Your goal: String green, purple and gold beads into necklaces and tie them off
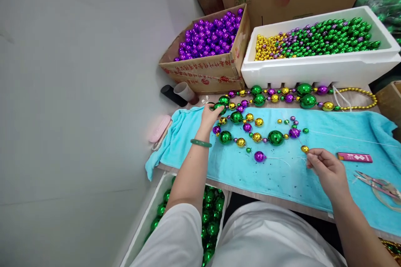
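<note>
My left hand (209,116), a green bangle on its wrist, is closed on a large green bead (222,109) at the left end of a string of beads. Gold, purple and green beads of that string curve across the turquoise towel, among them a large green bead (276,137). My right hand (327,171) pinches a gold bead (305,149), from which a thin cord runs up toward a purple bead (294,133). Between the hands lies a loose purple bead (260,156) with a white cord tail. Small beads rest near the string's right end.
Behind the towel (316,183) lies a finished-looking necklace (308,101). A carton (200,69) of purple beads and a white foam box (322,66) of mixed beads stand behind. Right are a pink lighter (355,157) and snips (379,184). Below left, a foam box (133,240) holds green balls.
</note>
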Demonstrator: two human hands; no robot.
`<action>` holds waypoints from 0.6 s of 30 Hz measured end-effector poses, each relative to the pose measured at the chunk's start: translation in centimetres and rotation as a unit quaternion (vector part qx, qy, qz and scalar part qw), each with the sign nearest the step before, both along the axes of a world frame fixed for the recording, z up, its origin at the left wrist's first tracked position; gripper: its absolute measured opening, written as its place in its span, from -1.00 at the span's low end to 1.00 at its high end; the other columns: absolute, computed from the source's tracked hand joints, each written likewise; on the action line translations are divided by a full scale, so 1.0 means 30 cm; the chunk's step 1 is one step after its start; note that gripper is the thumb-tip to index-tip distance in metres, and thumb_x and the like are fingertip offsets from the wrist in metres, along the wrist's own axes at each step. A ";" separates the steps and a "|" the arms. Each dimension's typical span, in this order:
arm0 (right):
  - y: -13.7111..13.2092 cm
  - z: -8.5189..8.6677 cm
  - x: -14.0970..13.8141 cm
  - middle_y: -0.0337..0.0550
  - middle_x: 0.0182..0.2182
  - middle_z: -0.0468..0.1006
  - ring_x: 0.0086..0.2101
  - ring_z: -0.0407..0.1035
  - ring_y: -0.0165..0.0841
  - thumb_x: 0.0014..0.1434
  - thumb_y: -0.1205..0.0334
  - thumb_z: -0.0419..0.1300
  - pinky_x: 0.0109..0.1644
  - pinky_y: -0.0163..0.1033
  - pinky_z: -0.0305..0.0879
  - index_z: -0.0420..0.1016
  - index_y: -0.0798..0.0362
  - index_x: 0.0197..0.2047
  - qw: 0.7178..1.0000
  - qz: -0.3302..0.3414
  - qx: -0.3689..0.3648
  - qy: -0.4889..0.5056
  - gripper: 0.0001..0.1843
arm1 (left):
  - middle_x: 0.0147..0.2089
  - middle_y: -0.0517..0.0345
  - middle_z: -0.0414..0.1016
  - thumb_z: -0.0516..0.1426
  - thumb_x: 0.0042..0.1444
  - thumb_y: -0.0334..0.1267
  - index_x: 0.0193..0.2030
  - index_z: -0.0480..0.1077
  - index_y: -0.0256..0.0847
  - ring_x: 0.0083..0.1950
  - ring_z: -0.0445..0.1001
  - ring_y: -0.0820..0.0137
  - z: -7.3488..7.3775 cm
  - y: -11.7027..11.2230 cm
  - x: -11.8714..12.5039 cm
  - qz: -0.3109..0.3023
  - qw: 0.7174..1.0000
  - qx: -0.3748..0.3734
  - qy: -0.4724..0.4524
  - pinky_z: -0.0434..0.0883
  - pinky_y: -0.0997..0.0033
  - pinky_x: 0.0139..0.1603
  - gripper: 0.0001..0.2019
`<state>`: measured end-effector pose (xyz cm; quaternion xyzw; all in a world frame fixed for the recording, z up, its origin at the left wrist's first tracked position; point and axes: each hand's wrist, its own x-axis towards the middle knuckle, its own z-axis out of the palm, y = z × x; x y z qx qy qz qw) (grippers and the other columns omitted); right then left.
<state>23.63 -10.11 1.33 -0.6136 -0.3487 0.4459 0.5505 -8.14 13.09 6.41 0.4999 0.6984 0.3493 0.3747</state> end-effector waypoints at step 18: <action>-0.016 0.040 -0.088 -0.30 -0.63 0.32 -0.58 0.17 -0.48 0.08 0.09 0.21 -0.51 -0.34 0.10 0.48 0.07 -0.37 0.998 0.039 0.003 -0.041 -0.80 | -0.29 0.00 0.55 0.12 0.11 -0.11 -0.15 0.42 -0.35 -0.27 0.54 0.40 0.080 -0.282 0.371 -0.090 0.753 -0.180 -0.626 0.50 0.48 -0.22 -0.68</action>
